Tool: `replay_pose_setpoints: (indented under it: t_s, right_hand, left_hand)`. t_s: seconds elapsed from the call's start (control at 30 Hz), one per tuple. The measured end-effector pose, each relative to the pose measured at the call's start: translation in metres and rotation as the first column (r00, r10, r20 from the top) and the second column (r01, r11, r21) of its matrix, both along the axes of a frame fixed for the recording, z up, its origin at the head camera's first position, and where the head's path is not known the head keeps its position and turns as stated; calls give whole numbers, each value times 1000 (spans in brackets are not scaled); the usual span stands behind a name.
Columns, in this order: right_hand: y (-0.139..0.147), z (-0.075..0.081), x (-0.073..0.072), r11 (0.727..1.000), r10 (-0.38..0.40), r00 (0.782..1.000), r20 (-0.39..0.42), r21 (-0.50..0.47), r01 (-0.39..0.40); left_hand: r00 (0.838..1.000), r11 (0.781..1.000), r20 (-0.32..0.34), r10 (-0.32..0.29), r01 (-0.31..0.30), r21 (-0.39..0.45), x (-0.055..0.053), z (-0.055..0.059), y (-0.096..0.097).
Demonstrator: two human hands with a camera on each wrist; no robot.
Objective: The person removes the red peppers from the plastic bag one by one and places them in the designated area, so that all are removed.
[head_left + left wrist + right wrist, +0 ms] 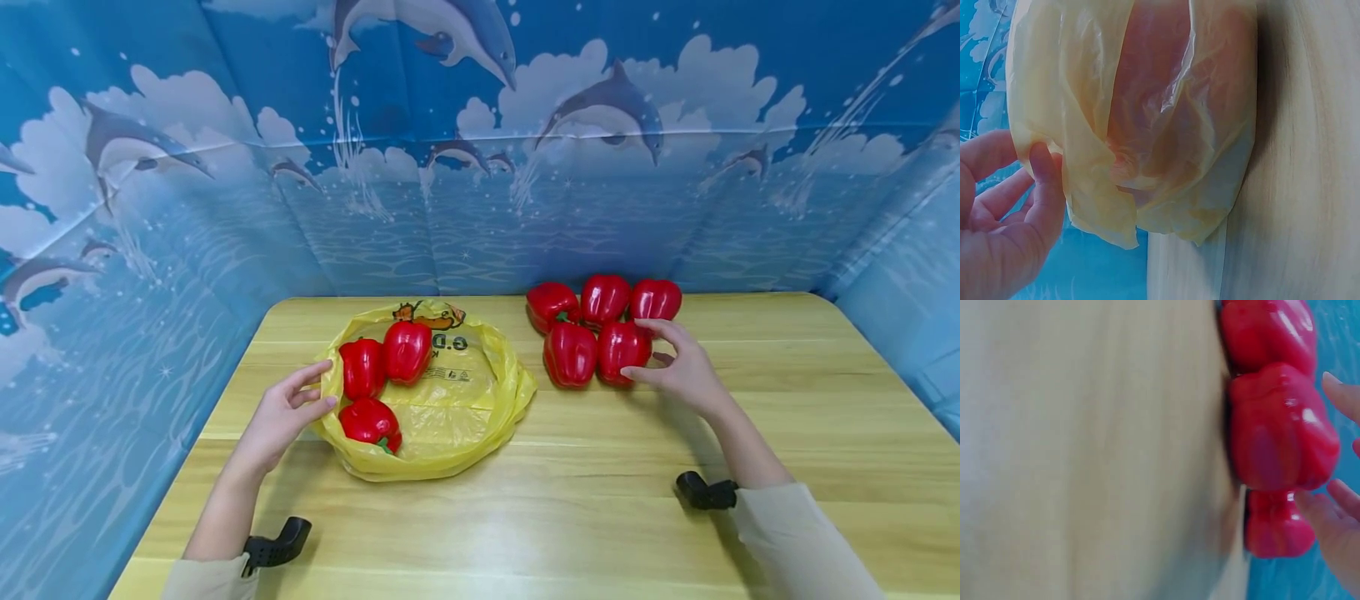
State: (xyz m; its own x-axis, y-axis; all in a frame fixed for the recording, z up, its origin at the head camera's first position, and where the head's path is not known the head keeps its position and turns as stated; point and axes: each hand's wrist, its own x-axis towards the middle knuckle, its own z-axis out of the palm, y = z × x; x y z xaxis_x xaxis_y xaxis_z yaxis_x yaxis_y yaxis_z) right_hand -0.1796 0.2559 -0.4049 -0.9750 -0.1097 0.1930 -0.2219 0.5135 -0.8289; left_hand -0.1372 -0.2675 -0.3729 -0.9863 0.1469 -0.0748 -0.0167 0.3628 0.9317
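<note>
A yellow plastic bag [450, 425] lies with its mouth spread wide and three red bell peppers [407, 353] in its left part. My left hand [288, 412] pinches the bag's left rim between thumb and fingers; the left wrist view shows the thin plastic [1085, 125] at the fingertips. On the right, several red bell peppers [570, 354] are grouped in two rows. Around the front right bell pepper [621, 352] my right hand [678, 367] spreads its thumb and fingers. In the right wrist view, the upper fingertip is apart from that pepper [1279, 431].
The wooden table [480, 533] carries everything, and its back edge meets a blue curtain [450, 217] printed with dolphins. A black wrist camera [277, 546] sits on the left wrist, another camera [705, 492] on the right.
</note>
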Motion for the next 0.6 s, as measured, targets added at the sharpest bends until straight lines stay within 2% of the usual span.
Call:
replay_pose_setpoints:
  t_s: [0.17, 0.27, 0.43, 0.6]
  right_hand:
    - [-3, 22, 7, 999, -29, 999, 28, 15, 29]
    - [-8, 39, 11, 1000, -19, 998, 66, 13, 18]
    - [-23, 57, 10, 996, 77, 987, 141, -52, -70]
    - [-51, 64, 6, 973, 194, 958, 209, -163, -162]
  left_hand:
    - [1000, 1000, -7, -3, 3, 6, 1, 0, 0]
    - [1000, 1000, -8, -3, 3, 10, 2, 0, 1]
    - [1000, 1000, -7, 2, -2, 12, 2, -1, 2]
    - [1000, 1000, -7, -2, 2, 5, 0, 1, 1]
